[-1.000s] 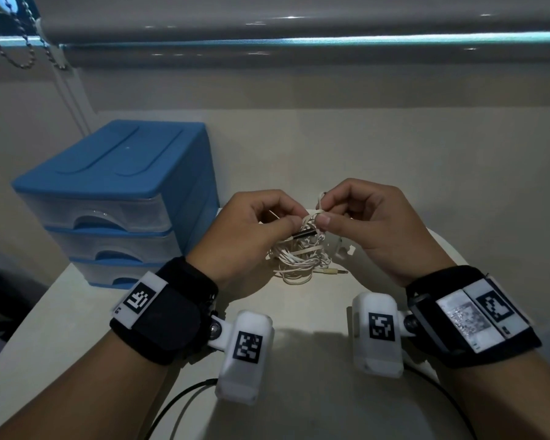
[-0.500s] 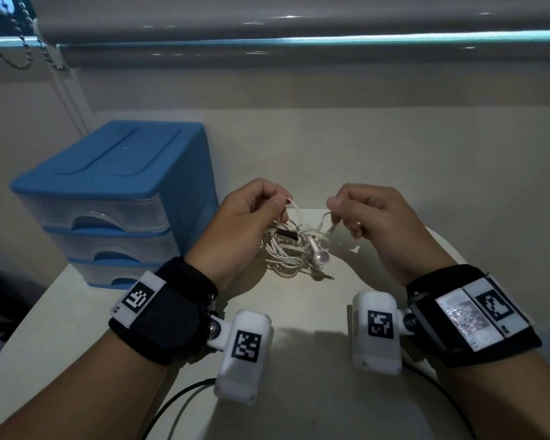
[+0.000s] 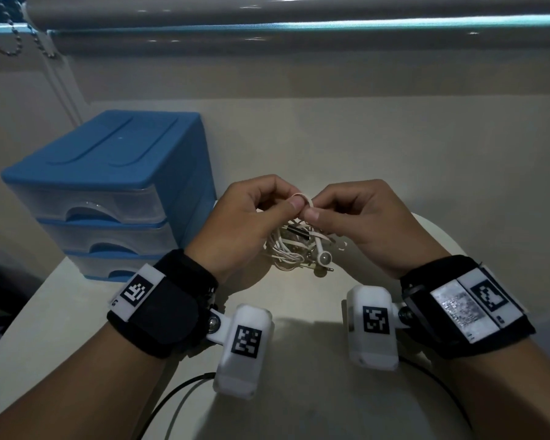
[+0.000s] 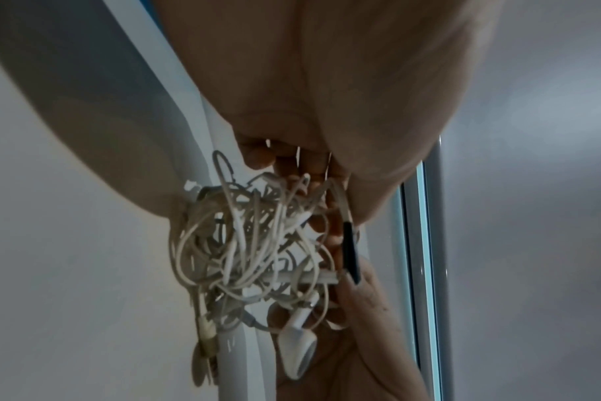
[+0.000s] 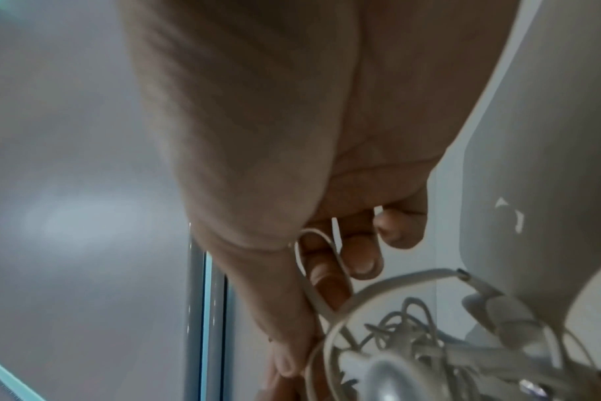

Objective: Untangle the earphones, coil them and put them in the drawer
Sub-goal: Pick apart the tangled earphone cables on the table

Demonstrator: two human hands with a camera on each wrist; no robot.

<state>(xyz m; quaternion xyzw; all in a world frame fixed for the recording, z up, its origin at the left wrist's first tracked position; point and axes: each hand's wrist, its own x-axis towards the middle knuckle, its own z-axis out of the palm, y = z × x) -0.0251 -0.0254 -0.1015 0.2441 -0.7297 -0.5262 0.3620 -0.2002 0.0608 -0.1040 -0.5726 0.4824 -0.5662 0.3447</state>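
A tangled bundle of white earphones (image 3: 294, 249) hangs just above the pale table, between both hands. My left hand (image 3: 294, 203) pinches a loop of the cord at the top with thumb and forefinger. My right hand (image 3: 310, 212) pinches the same loop from the other side, thumbs almost touching. An earbud (image 3: 324, 257) and the jack plug dangle at the bundle's bottom. The left wrist view shows the knot of earphones (image 4: 254, 252) under the fingers, with an earbud (image 4: 297, 350) hanging low. In the right wrist view a cord loop (image 5: 321, 271) crosses my fingers. A blue drawer unit (image 3: 108, 192) stands to the left, its drawers closed.
The round pale table (image 3: 299, 392) ends close on the right and left. A wall and windowsill rise behind. Black cables (image 3: 178, 395) run from the wrist cameras toward me. A bead chain (image 3: 10, 42) hangs at the upper left.
Half a second ago my hands were apart, each pulling a strand. They have come back together at the top of the bundle and both pinch one cord loop.
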